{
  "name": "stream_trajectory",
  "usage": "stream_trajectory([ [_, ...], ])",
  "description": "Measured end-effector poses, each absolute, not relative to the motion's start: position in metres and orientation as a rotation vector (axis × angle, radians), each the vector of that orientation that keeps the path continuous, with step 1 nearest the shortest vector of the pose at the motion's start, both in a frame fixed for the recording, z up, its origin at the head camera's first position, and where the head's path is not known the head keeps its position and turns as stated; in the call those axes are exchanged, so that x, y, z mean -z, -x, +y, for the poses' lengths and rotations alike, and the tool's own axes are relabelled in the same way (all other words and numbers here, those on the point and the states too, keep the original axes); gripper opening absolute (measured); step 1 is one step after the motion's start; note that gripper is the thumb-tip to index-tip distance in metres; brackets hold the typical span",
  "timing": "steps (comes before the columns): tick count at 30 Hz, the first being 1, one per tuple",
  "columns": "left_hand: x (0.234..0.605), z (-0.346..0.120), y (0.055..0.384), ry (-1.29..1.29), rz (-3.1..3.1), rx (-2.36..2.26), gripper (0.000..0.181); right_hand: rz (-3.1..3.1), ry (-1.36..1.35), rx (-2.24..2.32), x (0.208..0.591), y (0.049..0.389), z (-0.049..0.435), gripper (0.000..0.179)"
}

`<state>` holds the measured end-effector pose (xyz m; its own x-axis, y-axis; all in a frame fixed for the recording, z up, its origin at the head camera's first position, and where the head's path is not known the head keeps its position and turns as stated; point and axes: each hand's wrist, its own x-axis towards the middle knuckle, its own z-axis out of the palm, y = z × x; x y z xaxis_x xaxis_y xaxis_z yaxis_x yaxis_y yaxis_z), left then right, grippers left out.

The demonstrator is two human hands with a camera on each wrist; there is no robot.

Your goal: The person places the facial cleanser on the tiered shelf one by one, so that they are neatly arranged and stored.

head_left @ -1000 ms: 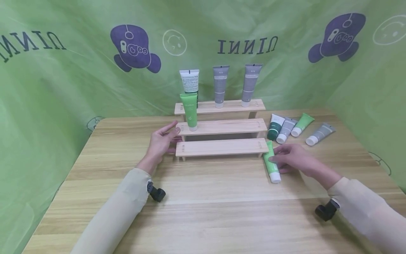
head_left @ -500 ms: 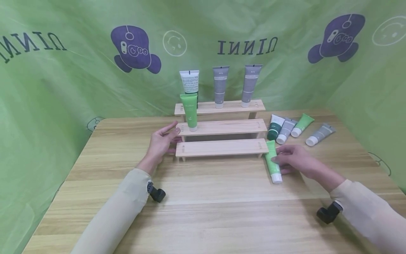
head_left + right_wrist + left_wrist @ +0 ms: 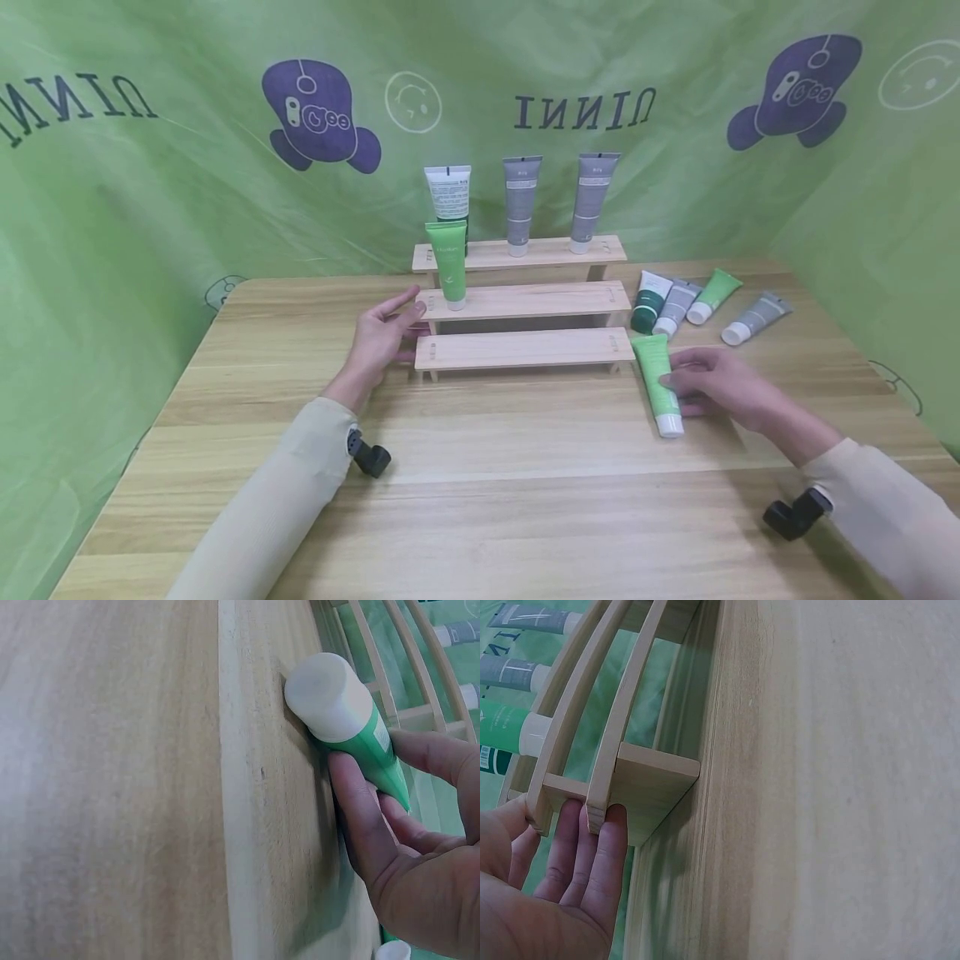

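"What are you holding?"

"A green tube [image 3: 658,379] with a white cap; it is just beyond the right end of the lowest tier [image 3: 525,348], aslant, its cap toward me and its flat end away; whether it touches the counter [image 3: 487,508] or hangs just above, I can't tell."

"How do you have it?"

"My right grip [image 3: 720,385] pinches it along the body, thumb and fingers against it; my left grip [image 3: 381,335] holds the left end of the wooden stand [image 3: 525,300], thumb at the middle tier and fingers around the end of the lowest."

"What else stands there?"

"On the middle tier, toward the left, an upright green tube with its cap down; behind it on the top tier a white-and-dark-green tube [image 3: 450,192]; along that same tier two grey tubes [image 3: 521,204], one near the middle, one nearer the right end, all of them standing on their caps."

"And to the right?"

"Four more tubes [image 3: 677,305] lie on the counter; one white and dark green, one grey, one green, bunched close, with another grey one a little apart; behind everything hangs a green cloth [image 3: 465,50] printed with purple figures."
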<state>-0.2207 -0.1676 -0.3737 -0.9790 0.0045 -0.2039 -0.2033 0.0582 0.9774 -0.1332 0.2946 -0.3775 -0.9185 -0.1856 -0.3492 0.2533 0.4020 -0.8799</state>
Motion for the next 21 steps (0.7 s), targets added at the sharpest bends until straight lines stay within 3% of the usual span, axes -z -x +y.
stream_trajectory([
  [21, 0.375, -0.169, 0.221, 0.186, 2.173, -2.053, 0.053, 2.230, -0.054, 1.777, 0.373, 0.116, 0.300, 0.063],
])
